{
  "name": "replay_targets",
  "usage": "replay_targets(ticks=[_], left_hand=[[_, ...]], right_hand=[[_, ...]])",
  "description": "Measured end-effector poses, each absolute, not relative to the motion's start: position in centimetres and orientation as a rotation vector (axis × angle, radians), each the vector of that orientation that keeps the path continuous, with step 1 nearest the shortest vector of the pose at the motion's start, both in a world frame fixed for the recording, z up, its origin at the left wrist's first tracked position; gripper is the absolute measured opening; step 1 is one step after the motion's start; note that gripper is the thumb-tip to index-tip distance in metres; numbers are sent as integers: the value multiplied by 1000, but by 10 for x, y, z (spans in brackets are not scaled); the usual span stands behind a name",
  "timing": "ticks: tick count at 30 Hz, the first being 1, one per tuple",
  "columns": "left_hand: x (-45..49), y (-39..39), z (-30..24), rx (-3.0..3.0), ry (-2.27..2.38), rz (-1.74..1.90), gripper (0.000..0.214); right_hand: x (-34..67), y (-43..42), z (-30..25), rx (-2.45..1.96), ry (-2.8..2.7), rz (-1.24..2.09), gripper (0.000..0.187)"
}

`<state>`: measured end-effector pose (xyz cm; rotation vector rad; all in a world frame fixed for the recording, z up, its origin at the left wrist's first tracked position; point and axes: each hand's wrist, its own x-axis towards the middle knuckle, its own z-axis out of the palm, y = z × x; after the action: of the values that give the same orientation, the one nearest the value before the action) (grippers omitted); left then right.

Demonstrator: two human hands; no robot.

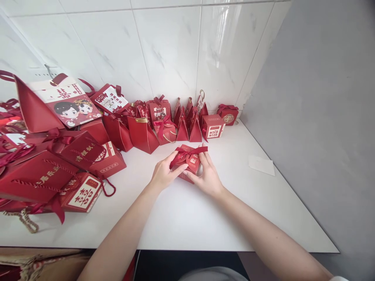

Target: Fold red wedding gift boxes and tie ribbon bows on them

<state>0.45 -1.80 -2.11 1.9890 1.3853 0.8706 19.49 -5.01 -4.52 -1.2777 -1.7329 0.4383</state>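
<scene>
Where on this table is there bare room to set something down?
Bare: the front of the table, below the left hand and right hand holding the ribboned box; also the right side up to the grey wall, except a paper slip. Crowded: gift bags at left, boxes along the back.

Packing corner is recorded, possibly in a home, the view being narrow. A plain white table [205, 222] is set into a corner formed by a glossy marble-look tiled wall [164, 50] and a grey wall [322, 97]. Massed along it are red gift boxes and bags [140, 134]
</scene>
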Motion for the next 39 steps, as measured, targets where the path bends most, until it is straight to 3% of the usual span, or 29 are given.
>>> replay_targets(ticks=[6, 16, 21, 27, 33, 39], left_hand=[[6, -17, -23, 1969, 1420, 914, 80], [8, -17, -22, 1962, 1423, 931, 77], [8, -19, -15, 1988, 1412, 939, 70], [7, -21, -13, 2097, 1347, 932, 65], [8, -22, -16, 2442, 1191, 1107, 73], [6, -22, -19, 2490, 1057, 1218, 95]], right_hand=[[197, -53, -42, -1511, -1838, 201, 83], [198, -54, -40, -1523, -1770, 275, 78], [207, -52, -38, -1581, -1851, 81, 72], [214, -52, -38, -1385, -1941, 359, 76], [217, -43, -47, -1119, -1910, 256, 92], [215, -47, -44, -1011, -1861, 121, 84]])
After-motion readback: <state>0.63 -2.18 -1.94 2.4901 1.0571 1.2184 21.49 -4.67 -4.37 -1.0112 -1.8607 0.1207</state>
